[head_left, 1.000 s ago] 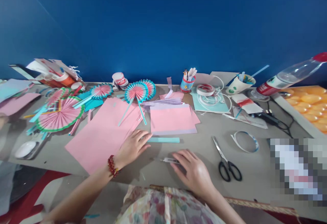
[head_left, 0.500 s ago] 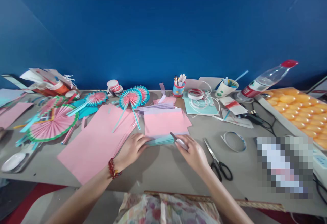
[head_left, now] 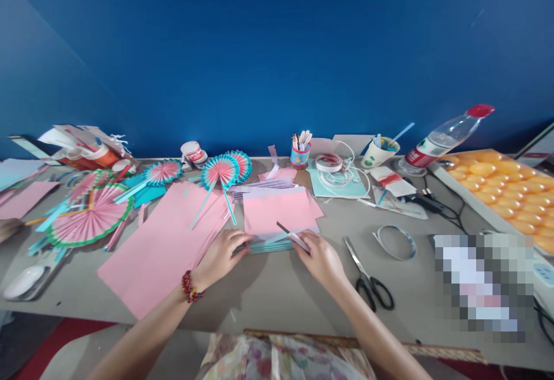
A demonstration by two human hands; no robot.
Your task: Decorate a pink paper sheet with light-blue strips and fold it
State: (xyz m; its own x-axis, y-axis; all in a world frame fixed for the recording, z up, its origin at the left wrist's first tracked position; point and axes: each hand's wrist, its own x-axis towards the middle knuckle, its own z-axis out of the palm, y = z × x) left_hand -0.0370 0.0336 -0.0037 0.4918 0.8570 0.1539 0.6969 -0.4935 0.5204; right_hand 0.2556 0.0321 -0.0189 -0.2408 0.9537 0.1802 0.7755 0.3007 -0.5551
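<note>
My left hand (head_left: 223,256), a beaded bracelet at its wrist, pinches the left end of a pleated light-blue paper strip (head_left: 272,246). In my right hand (head_left: 322,256) is a craft knife (head_left: 299,242), its dark blade slanting up and left above the strip. The right fingers are close to the strip's right end; whether they touch it I cannot tell. Just behind the strip lies a pink sheet with lilac edges (head_left: 274,209). Scissors (head_left: 367,279) with black handles lie to the right of my right hand.
Large pink sheets (head_left: 160,253) lie at left. Beyond them are pink-and-blue paper fans (head_left: 220,172) and a green-rimmed fan (head_left: 90,218). A pen cup (head_left: 300,156), tape roll (head_left: 329,163) and bottle (head_left: 433,149) stand along the wall. Another person's hand (head_left: 9,228) shows at far left.
My right hand has picked up the craft knife from the table and moved to the strip's right end. The flat blue strip is now raised and its pleats spread. The view shifted slightly.
</note>
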